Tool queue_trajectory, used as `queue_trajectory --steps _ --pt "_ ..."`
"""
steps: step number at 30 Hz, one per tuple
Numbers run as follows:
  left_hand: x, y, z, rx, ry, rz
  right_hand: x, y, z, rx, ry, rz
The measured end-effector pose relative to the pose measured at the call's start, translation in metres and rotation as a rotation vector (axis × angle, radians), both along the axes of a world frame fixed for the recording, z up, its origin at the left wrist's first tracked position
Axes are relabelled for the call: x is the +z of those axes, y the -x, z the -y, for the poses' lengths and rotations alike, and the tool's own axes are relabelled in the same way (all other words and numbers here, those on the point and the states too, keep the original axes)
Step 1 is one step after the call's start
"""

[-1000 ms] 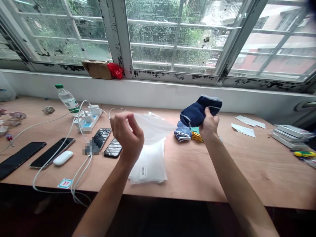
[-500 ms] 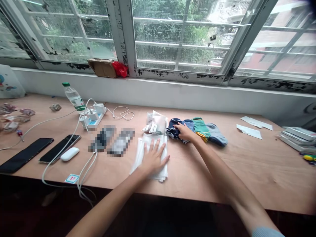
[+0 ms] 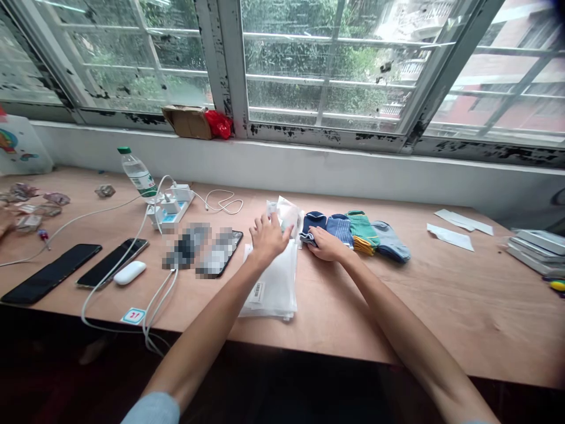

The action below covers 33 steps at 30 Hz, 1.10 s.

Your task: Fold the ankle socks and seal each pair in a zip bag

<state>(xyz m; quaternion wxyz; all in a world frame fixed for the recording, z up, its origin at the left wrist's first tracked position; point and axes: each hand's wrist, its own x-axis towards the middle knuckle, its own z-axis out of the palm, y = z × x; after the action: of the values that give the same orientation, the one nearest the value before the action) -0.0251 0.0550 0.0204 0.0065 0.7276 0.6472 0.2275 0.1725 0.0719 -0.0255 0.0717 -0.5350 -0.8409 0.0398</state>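
Note:
My left hand (image 3: 268, 238), fingers spread, hovers or rests at the top end of a stack of clear plastic bags (image 3: 276, 282); whether it touches is unclear. Just beyond its fingers lie small packaged items in clear wrapping (image 3: 288, 213). A label with a barcode (image 3: 256, 292) shows on the bag stack. My right hand (image 3: 327, 244) is on the near end of the dark blue socks (image 3: 315, 220), its fingers curled over the fabric and the thumb hidden. To the right lie blue striped socks (image 3: 339, 228), green and yellow socks (image 3: 362, 229) and grey-blue socks (image 3: 391, 240).
Several phones lie on the left, with a white earphone case (image 3: 129, 272), charging cables, a power strip (image 3: 176, 212) and a water bottle (image 3: 139, 174). White paper slips (image 3: 450, 237) and a stack of boxes (image 3: 536, 250) are at the right. Windows line the back.
My left hand has lifted off the middle of the bag stack and moved away from me toward the packaged items. My right hand has lowered and drawn nearer over the dark blue socks.

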Motion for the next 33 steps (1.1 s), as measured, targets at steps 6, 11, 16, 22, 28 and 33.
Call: queue_trajectory --steps 6,11,16,22,28,33 --pt "-0.004 0.000 -0.064 -0.086 0.250 0.157 -0.007 -0.006 0.003 -0.070 -0.030 0.018" --pt "0.000 0.012 -0.065 -0.122 0.047 0.317 0.007 -0.013 0.004 -0.071 0.152 -0.298" --pt "0.010 0.002 -0.020 -0.312 -0.296 0.697 0.037 -0.008 -0.004 -0.139 0.227 -1.114" --pt "0.004 -0.012 0.021 -0.350 -0.285 0.787 0.066 -0.006 0.014 -0.148 0.105 -1.188" --pt "0.029 0.000 0.003 -0.471 -0.256 0.678 0.097 -0.017 0.054 0.093 0.146 -0.592" --pt "0.026 -0.010 0.009 -0.554 -0.249 0.688 0.109 -0.001 0.062 0.100 0.069 -0.639"
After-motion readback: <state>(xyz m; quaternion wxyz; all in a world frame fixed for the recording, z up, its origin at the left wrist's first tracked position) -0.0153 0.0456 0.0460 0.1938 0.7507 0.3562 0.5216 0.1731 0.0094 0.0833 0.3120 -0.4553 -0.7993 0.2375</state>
